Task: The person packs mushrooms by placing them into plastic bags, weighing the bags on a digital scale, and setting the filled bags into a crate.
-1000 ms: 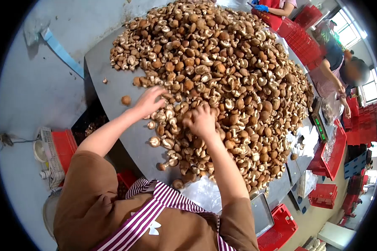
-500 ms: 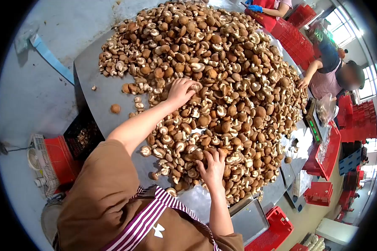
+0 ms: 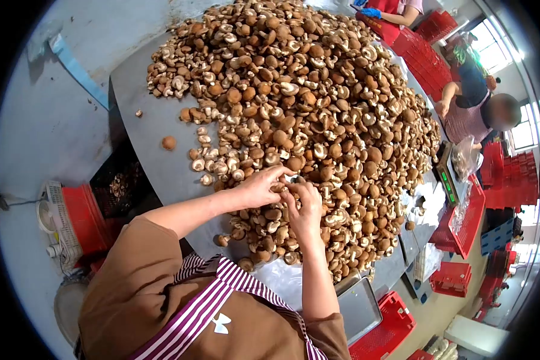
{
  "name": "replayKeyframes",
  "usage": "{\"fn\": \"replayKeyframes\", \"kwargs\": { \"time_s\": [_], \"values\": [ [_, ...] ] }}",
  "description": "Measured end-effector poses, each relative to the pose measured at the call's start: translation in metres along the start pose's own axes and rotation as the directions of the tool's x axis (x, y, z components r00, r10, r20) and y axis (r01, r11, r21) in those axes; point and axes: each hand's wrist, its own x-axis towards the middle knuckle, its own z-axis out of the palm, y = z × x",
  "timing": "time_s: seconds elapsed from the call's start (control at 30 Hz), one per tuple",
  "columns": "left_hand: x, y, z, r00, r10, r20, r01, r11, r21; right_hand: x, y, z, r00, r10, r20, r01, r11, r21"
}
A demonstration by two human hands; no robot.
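A large heap of brown-capped mushrooms (image 3: 342, 138) with pale stems covers much of the grey table (image 3: 141, 114). Over its near side, my left hand (image 3: 261, 187) and my right hand (image 3: 306, 207) meet, fingertips almost touching. The fingers of both hands are closed around a small mushroom (image 3: 291, 178), of which only a pale bit shows. The rest of it is hidden by the fingers. More mushrooms lie directly beneath and around both hands.
A single mushroom (image 3: 168, 143) lies apart at the left. Scales (image 3: 447, 177) with a green display stand at the right, beside a red crate (image 3: 465, 222). A metal tray (image 3: 360, 309) is near my right arm. Across the heap, a co-worker's hand (image 3: 443, 108) is at the table edge.
My left hand has come down from the middle of the heap to my right hand. The right hand has risen slightly and closed. The co-worker's hand has lifted back from the heap.
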Motion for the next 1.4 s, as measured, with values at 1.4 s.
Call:
{"fn": "replayKeyframes", "kwargs": {
  "time_s": [1.4],
  "values": [
    [0.008, -0.082, -0.060, 0.924, -0.007, -0.382, 0.130, 0.946, 0.296, -0.259, 0.232, -0.244, 0.559, 0.780, -0.282, 0.551, -0.096, 0.829]
  ]
}}
